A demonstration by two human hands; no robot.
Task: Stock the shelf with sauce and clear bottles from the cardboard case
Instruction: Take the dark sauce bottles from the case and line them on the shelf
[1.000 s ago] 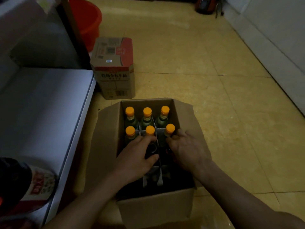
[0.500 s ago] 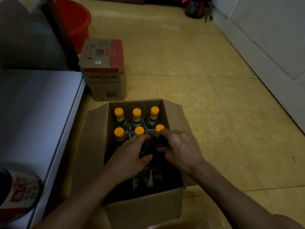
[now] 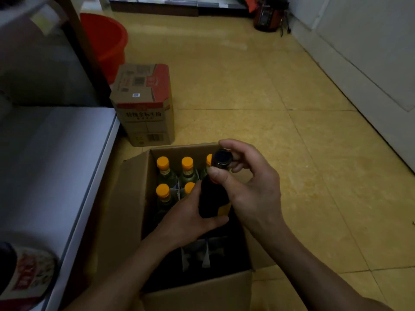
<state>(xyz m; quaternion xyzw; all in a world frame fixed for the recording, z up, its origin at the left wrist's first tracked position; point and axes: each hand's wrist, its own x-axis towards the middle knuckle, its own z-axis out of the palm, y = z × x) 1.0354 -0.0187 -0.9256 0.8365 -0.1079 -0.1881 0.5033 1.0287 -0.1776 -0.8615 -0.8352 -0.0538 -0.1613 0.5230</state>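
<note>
Since a second ago the dark sauce bottle (image 3: pixel 212 198) has risen partly out of the cardboard case (image 3: pixel 197 295). The right hand (image 3: pixel 251 189) pinches its neck and the left hand (image 3: pixel 188 218) wraps its body. Its base may snag the dividers (image 3: pixel 205 254) or knock the clear bottles (image 3: pixel 162 173) beside it.

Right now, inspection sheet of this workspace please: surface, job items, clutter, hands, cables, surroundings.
Surface: white shelf top at left, dim; yellow tiled floor carries the case.
Job's things: open cardboard case on the floor; five orange-capped clear bottles show upright in its far cells; dark sauce bottle upright, cap above the rim.
Clutter: sealed carton behind the case; red bucket beyond it; labelled bottle at the shelf's near end.
Hands: left hand grips the dark sauce bottle's body; right hand pinches its neck.
Cables: possibly a cord by the dark appliance far back; too small to tell.
Surroundings: white wall at right.
</note>
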